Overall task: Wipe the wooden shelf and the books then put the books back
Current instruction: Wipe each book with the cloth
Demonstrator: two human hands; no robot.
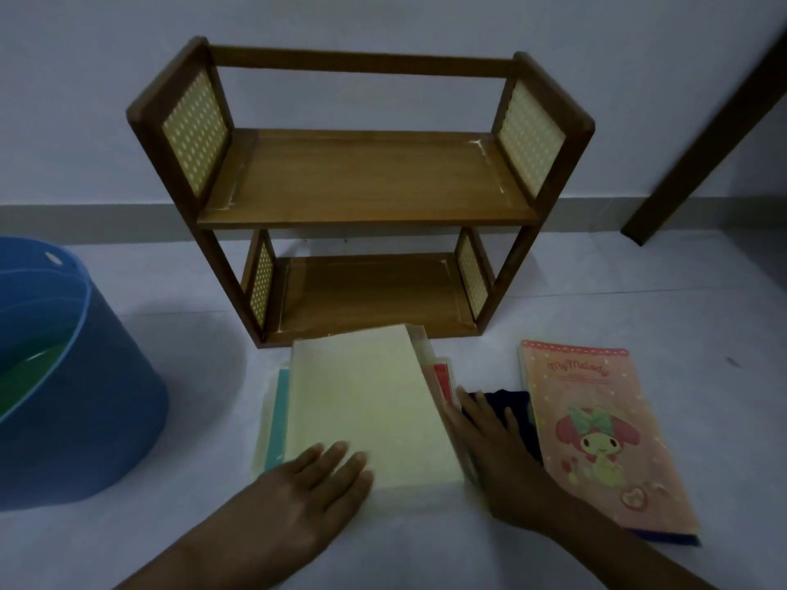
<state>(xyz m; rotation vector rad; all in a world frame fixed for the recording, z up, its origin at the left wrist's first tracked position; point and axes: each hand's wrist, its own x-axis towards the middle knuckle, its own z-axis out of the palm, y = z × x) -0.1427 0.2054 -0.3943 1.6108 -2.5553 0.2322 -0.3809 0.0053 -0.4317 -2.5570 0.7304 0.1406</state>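
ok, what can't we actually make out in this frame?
Head view only:
- Lower books in the stack: covered by the cream top book.
- Dark cloth: mostly under the right hand and pink book.
- Blue tub: cut off by the left edge; contents dim.
- Small print on the pink book: too small.

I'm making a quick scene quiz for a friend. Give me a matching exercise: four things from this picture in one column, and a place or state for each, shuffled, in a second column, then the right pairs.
Things:
1. wooden shelf
2. blue tub
3. pink My Melody book
4. left hand

Places or states:
A. flat on the near corner of the pale yellow book
B. on the floor at the far left
C. against the wall, both levels bare
D. lying face up at the right, beside the right hand

Pairs: 1-C, 2-B, 3-D, 4-A
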